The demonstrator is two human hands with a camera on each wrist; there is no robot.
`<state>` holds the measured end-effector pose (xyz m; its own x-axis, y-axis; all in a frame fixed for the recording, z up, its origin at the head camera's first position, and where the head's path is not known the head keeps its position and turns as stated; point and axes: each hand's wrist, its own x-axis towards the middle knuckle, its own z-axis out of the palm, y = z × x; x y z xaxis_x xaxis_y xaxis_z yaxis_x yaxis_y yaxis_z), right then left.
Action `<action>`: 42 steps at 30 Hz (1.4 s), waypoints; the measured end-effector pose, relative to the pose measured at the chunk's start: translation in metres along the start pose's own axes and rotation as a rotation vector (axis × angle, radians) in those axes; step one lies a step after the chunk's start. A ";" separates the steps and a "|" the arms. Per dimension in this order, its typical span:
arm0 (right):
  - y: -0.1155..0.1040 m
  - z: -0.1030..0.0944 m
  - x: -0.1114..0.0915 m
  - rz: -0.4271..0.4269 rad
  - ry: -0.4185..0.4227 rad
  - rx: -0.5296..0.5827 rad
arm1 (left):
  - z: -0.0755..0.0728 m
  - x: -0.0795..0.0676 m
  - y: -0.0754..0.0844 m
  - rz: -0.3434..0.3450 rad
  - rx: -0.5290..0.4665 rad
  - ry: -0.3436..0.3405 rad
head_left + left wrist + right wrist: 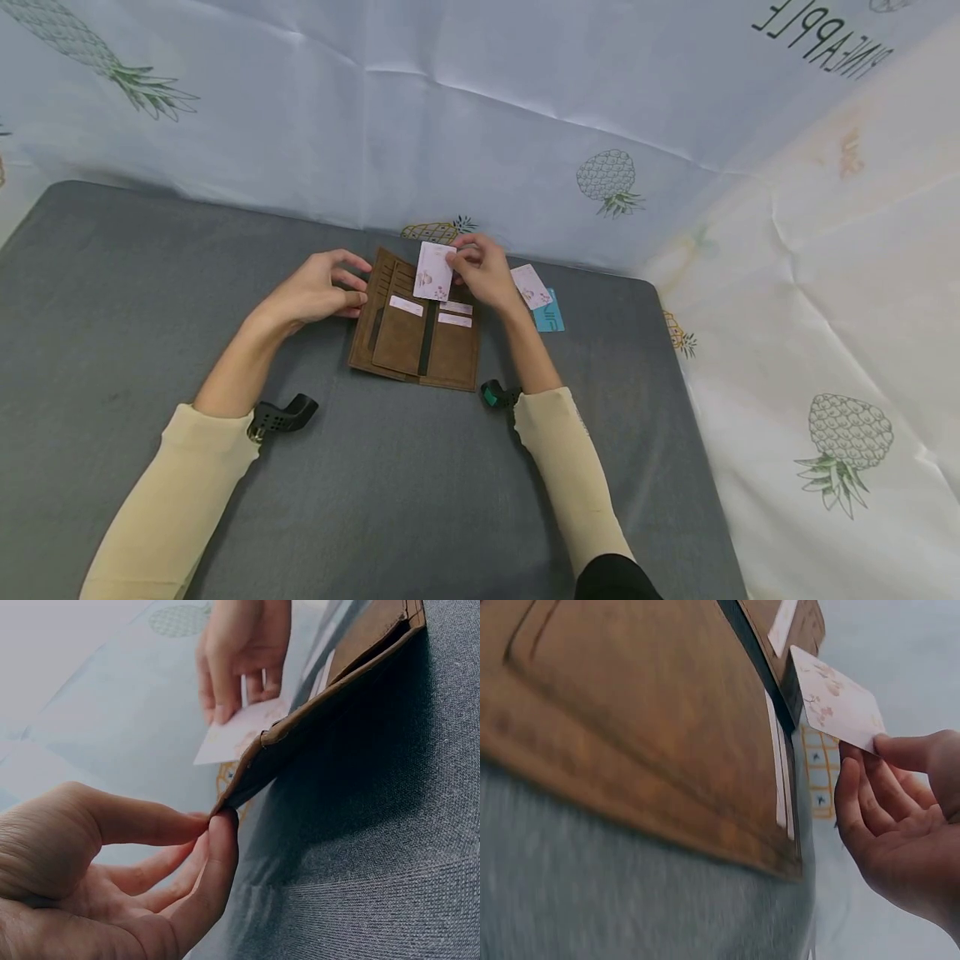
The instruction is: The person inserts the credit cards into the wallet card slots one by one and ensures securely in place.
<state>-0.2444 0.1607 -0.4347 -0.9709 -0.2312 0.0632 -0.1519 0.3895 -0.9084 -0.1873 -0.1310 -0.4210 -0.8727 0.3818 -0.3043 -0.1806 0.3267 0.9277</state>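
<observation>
Cream sleeves [161, 500] nearest, we see the left hand [317, 288] pinching the wallet [397, 346], the right hand [486, 273] a card [432, 272]: probably light, stiff, slippery, best held by its edges.

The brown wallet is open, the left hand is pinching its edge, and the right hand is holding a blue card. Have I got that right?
Not quite: the head view shows the right hand holding a pale pink card; the blue card lies on the table. The brown wallet is open, the left hand pinching its edge.
</observation>
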 end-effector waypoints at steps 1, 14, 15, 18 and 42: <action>-0.001 0.003 0.001 -0.003 -0.006 0.002 | 0.000 0.000 0.000 -0.001 -0.001 0.000; -0.004 0.019 0.005 0.019 -0.055 0.074 | 0.000 -0.001 0.001 0.002 0.010 -0.005; -0.004 0.020 0.004 0.032 -0.059 0.083 | 0.000 -0.001 0.001 0.003 0.010 -0.004; -0.003 0.023 0.004 0.069 -0.070 0.108 | 0.000 -0.001 0.000 0.011 0.013 -0.001; 0.004 0.022 0.001 0.062 -0.253 -0.110 | 0.001 0.003 -0.002 0.015 0.016 0.019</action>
<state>-0.2418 0.1421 -0.4474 -0.9038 -0.4138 -0.1095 -0.1259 0.5016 -0.8559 -0.1891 -0.1297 -0.4244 -0.8840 0.3700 -0.2856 -0.1597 0.3351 0.9285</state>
